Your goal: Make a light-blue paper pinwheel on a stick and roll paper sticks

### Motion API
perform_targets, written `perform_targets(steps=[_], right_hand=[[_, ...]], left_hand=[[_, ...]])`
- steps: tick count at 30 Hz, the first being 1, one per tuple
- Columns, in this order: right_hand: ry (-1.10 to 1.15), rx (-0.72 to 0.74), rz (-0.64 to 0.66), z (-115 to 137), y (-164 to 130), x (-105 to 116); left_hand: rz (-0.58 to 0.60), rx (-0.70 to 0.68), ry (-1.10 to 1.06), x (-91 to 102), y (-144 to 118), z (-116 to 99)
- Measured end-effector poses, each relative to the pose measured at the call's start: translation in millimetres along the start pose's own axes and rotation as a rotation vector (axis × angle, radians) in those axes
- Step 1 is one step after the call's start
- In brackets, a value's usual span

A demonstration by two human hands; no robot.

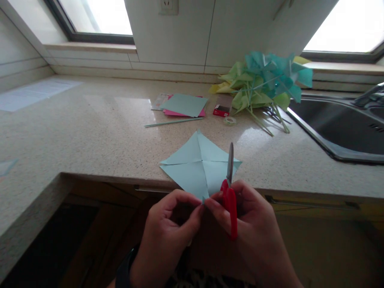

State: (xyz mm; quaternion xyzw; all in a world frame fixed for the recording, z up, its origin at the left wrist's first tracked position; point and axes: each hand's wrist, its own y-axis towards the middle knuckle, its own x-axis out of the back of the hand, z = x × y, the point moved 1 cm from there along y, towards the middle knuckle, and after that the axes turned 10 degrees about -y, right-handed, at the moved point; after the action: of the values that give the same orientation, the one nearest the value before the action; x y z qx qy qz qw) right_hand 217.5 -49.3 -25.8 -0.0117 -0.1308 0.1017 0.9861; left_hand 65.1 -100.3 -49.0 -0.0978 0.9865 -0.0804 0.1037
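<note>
Light blue paper square [198, 170], creased corner to corner into four triangles, sits point-down like a diamond at the near edge of the surface [90, 136]. Its 6 o'clock corner hangs past the edge, pinched between both hands.

Left hand [168, 232]: thumb and forefinger closed on that lower corner from the 8 o'clock side, other fingers curled in. Dark band on the wrist.

Right hand [255, 228]: fingertip meets the same corner from the 4 o'clock side. It also grips red-handled scissors [230, 188], handle wrapped by the fingers, blades together and pointing to 12 o'clock, lying over the paper's right triangle. Can't tell if the blades touch the sheet.

Outward, toward 12 o'clock from the paper:
- pale green straw [174, 122] lying flat, roughly 9-to-3
- stack of paper sheets [183, 105], blue on top, pink beneath
- small red box [221, 110] just right of the stack
- roll of clear tape [229, 120] beside the box

At 1 o'clock: heap of paper pinwheels [264, 82], teal, green and yellow, sticks fanned toward the paper. At 3 o'clock: steel sink [339, 124] with tap [369, 94]. At 10 o'clock, well apart: white sheet [36, 94]. Wall socket [168, 6] above, windows on either side.
</note>
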Motion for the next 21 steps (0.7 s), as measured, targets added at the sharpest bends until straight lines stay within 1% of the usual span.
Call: perform_targets(steps=[4,8,10,13,16,18,21], right_hand=[[0.046,-0.016,0.003,-1,1,-1],[0.109,-0.034,0.018,-2,1,-3],[0.132,-0.047,0.03,-2,1,-4],[0.163,-0.058,0.049,-4,2,-4],[0.2,-0.07,0.069,-6,2,-4],[0.211,-0.074,0.089,-7,3,-4],[0.205,-0.07,0.093,-7,2,-4]], left_hand=[[-0.011,-0.006,-0.043,-1.2,1,0],[-0.055,0.001,-0.129,2.0,-1,1],[-0.033,0.035,-0.164,3.4,-2,5],[0.024,0.127,-0.242,3.2,-2,12],[0.01,0.209,-0.322,1.4,0,17],[0.001,0.228,-0.354,0.1,1,17],[0.024,0.219,-0.382,-1.1,3,15]])
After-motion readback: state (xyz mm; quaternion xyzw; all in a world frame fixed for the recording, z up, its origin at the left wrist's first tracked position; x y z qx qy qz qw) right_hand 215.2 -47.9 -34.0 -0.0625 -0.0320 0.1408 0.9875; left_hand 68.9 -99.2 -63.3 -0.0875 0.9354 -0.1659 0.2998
